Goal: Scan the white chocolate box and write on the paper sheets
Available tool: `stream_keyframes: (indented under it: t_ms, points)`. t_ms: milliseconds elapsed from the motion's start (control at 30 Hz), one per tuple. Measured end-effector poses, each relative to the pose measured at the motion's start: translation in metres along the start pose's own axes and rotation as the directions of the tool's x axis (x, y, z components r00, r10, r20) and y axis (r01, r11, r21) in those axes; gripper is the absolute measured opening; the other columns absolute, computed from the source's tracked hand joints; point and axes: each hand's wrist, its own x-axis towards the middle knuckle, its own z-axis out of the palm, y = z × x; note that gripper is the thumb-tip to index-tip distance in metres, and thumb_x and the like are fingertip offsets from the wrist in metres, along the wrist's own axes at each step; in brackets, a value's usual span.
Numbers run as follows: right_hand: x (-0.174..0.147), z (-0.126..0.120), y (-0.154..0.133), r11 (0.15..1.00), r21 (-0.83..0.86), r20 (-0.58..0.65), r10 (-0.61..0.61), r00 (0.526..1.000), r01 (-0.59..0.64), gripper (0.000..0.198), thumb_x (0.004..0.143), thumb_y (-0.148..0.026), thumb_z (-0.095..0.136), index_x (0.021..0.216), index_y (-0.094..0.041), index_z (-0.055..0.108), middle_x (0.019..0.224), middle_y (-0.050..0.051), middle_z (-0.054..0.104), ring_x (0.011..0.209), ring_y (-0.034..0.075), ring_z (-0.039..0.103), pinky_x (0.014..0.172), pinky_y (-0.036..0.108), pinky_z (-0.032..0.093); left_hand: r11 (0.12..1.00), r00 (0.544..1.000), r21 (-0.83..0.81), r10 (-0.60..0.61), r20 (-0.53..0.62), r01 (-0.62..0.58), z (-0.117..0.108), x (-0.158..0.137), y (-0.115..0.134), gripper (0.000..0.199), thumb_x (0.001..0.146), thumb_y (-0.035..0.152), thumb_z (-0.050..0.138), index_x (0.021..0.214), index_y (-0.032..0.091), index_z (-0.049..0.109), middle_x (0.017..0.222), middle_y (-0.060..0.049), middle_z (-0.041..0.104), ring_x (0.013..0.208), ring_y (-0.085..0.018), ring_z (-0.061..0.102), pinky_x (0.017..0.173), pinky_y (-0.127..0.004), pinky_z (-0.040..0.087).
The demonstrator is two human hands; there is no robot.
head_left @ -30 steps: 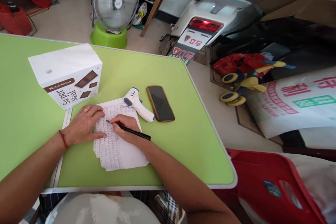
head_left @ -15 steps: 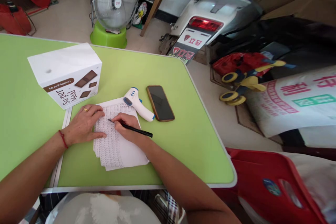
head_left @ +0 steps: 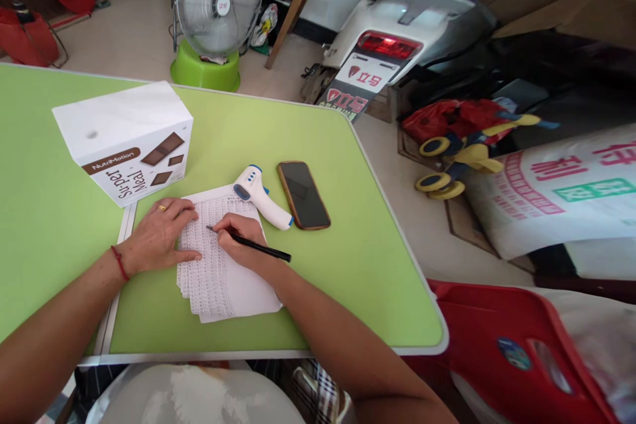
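Observation:
A stack of paper sheets (head_left: 209, 285), with rows of handwriting on the left part and a blank right part, lies on the green table (head_left: 358, 278). My left hand (head_left: 161, 235) rests flat on the left edge of the sheets, fingers spread, a ring on one finger. In my right hand (head_left: 241, 238) is a black pen (head_left: 261, 248), its tip on the written rows. A white and blue infrared thermometer (head_left: 263, 197) lies over the top right corner of the paper. Just right of it is a smartphone (head_left: 304, 195) in a brown case, screen dark.
A white box (head_left: 129, 126) stands at the back left of the table. Beyond the far edge are a fan (head_left: 220, 3) on a green stool (head_left: 206, 69) and a white scooter (head_left: 387, 33). A red chair (head_left: 517, 344) stands at the right.
The pen and my right hand have shifted very slightly to the right along the writing. My left hand and the other things stay where they were.

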Motion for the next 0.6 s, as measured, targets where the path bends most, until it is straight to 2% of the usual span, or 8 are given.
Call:
stream_keyframes:
  t_ms: [133,300,400,500,600]
  points:
    - [-0.0004,0.0005,0.0021,0.999,0.032,0.017,0.025,1.0,-0.026,0.015,0.069,-0.018,0.052,0.07,-0.021,0.067,0.062,-0.002,0.065,0.055,0.012,0.056,0.055,0.025,0.044,1.0,1.0,-0.005,0.001,-0.006,-0.001,0.0004,0.0,-0.0006,0.063,0.073,0.055,0.073,0.115,0.012,0.055,0.122,-0.017,0.055,0.11,-0.035,0.051,0.096,-0.051,0.042]
    - [0.0013,0.0014,0.0028,0.999,0.022,-0.039,0.024,0.999,-0.023,0.015,0.07,-0.02,0.051,0.071,-0.021,0.066,0.061,-0.001,0.064,0.054,0.012,0.055,0.053,0.025,0.044,1.0,1.0,-0.015,0.001,-0.003,-0.001,-0.0001,0.0009,-0.0012,0.062,0.073,0.054,0.073,0.115,0.012,0.055,0.122,-0.017,0.055,0.109,-0.035,0.05,0.095,-0.051,0.042]
    - [0.0015,0.0012,0.0026,1.0,-0.001,-0.047,0.0,0.999,0.0,0.015,0.069,-0.02,0.051,0.07,-0.021,0.066,0.06,-0.002,0.064,0.053,0.012,0.054,0.052,0.025,0.044,1.0,1.0,-0.019,0.003,-0.004,-0.003,0.0004,0.001,-0.002,0.061,0.074,0.054,0.072,0.115,0.013,0.055,0.121,-0.016,0.055,0.109,-0.034,0.051,0.095,-0.05,0.042]
    - [0.0016,0.0018,0.0039,1.0,-0.017,-0.104,-0.025,0.994,0.023,0.016,0.072,-0.02,0.05,0.071,-0.021,0.066,0.06,-0.001,0.064,0.052,0.012,0.054,0.052,0.025,0.044,1.0,1.0,-0.017,0.009,-0.009,-0.009,0.0018,0.0002,-0.0035,0.06,0.075,0.056,0.071,0.114,0.013,0.055,0.121,-0.016,0.055,0.109,-0.033,0.051,0.095,-0.05,0.042]
    - [0.0031,0.0028,0.0071,0.992,-0.107,-0.112,-0.084,0.99,0.072,0.017,0.075,-0.018,0.049,0.074,-0.022,0.066,0.063,-0.001,0.065,0.055,0.013,0.056,0.055,0.026,0.047,0.999,0.999,-0.011,0.03,-0.024,-0.03,0.003,-0.0006,-0.0056,0.058,0.078,0.056,0.068,0.114,0.013,0.054,0.121,-0.016,0.054,0.109,-0.033,0.051,0.095,-0.05,0.042]
